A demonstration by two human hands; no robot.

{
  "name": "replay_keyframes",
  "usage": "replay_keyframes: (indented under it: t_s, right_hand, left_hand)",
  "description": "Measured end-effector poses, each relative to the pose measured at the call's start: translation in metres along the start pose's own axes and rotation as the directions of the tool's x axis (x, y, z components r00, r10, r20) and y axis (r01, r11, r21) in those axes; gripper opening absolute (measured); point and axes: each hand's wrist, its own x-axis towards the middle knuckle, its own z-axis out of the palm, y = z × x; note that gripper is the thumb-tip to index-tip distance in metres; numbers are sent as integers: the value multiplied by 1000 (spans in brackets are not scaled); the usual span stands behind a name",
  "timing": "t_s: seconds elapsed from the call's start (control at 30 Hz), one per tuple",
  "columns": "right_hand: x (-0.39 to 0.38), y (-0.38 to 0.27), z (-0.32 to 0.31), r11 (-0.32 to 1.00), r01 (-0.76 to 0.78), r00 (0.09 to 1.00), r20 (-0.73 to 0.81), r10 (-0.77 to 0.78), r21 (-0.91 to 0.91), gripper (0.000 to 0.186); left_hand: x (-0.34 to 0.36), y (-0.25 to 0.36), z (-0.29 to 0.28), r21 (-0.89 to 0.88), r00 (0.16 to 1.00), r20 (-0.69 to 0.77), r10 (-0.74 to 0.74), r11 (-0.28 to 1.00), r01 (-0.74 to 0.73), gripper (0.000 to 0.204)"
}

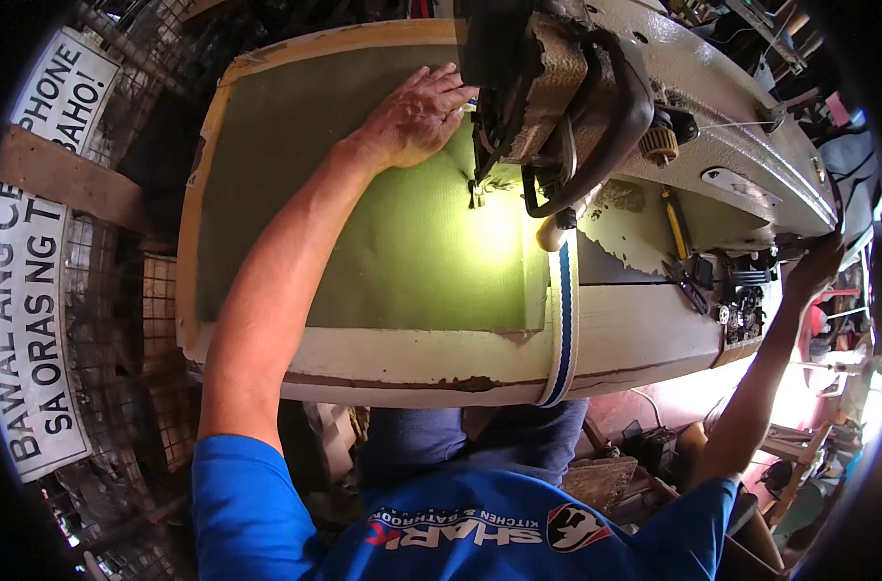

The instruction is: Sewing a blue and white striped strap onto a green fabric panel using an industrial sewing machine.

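My left hand point(412, 116) lies on a green sheet point(354, 261) left of the sewing machine's head point(518, 97), fingers lightly spread, its fingertips beside a short piece of striped band. The needle and presser foot point(477, 192) sit below the hand to the right, under a bright lamp glow. A white and blue striped webbing strap point(561, 329) runs from under the machine over the table's front edge. At the far right, my right hand point(814, 266) grips the machine's handwheel point(838, 223), its fingers partly hidden.
On the machine bed lie a yellow-handled tool point(675, 225) and dark snips point(688, 286), beside a bobbin winder point(746, 300). A wire grid with signs point(160, 310) stands at the left. Cluttered tools and cables point(634, 455) are below right of the table point(392, 376).
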Motion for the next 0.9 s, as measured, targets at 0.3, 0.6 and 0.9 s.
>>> replay_keyframes:
  t_s: [0.3, 0.6, 0.9]
  right_hand:
    - [74, 47, 9, 752, -152, 916, 377, -136, 642, 38]
    - [-50, 3, 23, 642, -480, 846, 121, 520, 598, 57]
    - [-124, -125, -150, 858, 136, 950, 181, -255, 495, 46]
  left_hand:
    - [-3, -18, 27, -1, 984, -166, 63, 998, -64, 47]
    - [-6, -6, 13, 151, 995, -97, 36, 988, -21, 48]
    - [-54, 19, 8, -54, 551, -830, -90, 995, 81, 43]
